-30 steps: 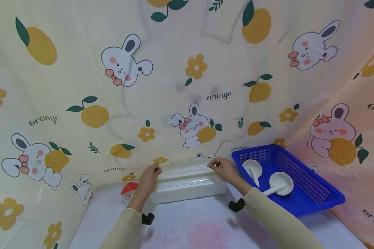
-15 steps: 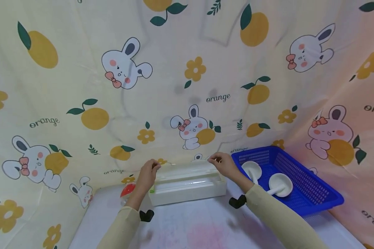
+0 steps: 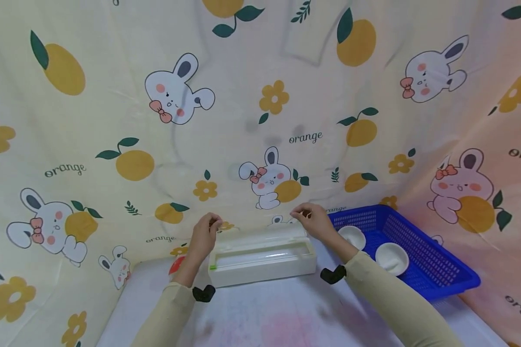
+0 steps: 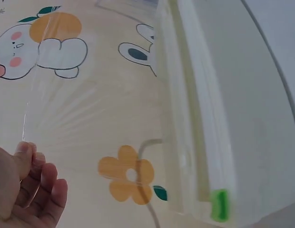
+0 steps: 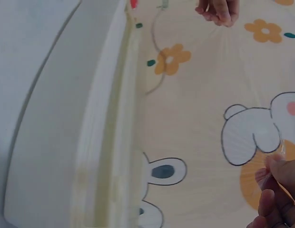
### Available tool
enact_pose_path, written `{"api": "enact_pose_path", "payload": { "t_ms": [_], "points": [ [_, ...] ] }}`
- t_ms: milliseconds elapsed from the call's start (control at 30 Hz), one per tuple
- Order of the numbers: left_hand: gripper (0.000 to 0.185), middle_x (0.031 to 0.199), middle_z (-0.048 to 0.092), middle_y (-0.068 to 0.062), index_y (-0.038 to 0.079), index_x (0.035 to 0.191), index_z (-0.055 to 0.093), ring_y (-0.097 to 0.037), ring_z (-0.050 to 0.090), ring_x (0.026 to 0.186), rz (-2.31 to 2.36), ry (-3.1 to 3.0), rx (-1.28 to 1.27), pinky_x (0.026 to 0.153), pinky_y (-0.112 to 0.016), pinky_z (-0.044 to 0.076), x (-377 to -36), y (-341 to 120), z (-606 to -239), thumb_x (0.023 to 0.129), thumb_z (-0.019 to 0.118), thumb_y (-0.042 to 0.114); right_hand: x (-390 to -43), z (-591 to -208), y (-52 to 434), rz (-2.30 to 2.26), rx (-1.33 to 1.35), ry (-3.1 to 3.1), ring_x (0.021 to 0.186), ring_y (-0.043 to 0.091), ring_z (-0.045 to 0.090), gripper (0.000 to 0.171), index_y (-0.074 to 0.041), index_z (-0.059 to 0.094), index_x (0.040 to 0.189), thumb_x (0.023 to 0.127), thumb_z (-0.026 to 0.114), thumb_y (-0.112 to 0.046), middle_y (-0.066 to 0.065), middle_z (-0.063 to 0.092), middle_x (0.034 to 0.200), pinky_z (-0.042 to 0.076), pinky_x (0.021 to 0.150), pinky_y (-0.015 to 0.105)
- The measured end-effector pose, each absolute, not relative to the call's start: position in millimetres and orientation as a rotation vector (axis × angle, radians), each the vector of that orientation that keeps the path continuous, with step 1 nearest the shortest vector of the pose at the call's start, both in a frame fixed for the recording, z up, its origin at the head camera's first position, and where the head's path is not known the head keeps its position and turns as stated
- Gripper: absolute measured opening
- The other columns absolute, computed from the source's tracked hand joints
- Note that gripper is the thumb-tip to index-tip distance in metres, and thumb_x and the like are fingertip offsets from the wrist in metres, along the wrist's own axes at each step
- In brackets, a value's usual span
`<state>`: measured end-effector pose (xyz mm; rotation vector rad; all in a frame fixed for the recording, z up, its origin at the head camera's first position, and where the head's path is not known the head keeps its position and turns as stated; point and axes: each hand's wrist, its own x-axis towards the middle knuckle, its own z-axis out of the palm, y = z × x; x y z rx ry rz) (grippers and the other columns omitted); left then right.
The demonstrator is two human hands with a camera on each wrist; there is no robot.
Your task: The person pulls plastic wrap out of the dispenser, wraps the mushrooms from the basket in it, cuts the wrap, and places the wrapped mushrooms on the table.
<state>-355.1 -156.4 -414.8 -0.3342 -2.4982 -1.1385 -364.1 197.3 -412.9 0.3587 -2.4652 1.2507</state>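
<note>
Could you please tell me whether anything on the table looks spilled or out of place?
A pink blotch marks the white tabletop in front of the box; it looks odd on that pale surface, perhaps a stain.

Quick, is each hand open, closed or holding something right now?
Left hand: closed, pinching the edge of a clear film.
Right hand: closed, pinching that film's edge too.
</note>
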Motion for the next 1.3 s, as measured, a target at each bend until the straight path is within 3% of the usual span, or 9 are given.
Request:
{"api": "enact_pose_path", "payload": {
  "t_ms": [467,1067,1300],
  "points": [
    [0.010,0.100,0.065,-0.013,0.002,0.114,0.064,-0.026,0.061,0.091,-1.172,-2.443,-0.321,0.080,-0.035,0.051,-354.9,-153.0,-384.3,0.111,0.059,0.011,-362.9,-385.4,196.3,1.268,0.411,-2.394,0.086,0.025,0.060,0.017,-0.005,0.078,0.112,0.104,0.074,-0.019,0.011,0.075,0.103,0.052,0.073,0.025],
    [0.020,0.113,0.070,-0.019,-0.001,0.121,0.065,-0.034,0.071,0.107,-1.276,-2.343,-0.334,0.099,-0.049,0.058,-348.7,-150.6,-354.8,0.110,0.060,0.015,-359.7,-356.8,198.2,1.270,0.456,-2.298,0.086,0.026,0.062,0.015,-0.004,0.079,0.111,0.104,0.074,-0.017,0.013,0.073,0.102,0.053,0.072,0.022],
    [0.016,0.110,0.068,-0.016,0.002,0.118,0.065,-0.033,0.070,0.107,-1.292,-2.313,-0.324,0.101,-0.047,0.058,-344.8,-147.0,-345.6,0.110,0.061,0.015,-357.3,-347.2,199.3,1.280,0.454,-2.278,0.087,0.026,0.064,0.019,-0.004,0.078,0.110,0.104,0.075,-0.022,0.013,0.074,0.102,0.054,0.073,0.024]
  ]
}}
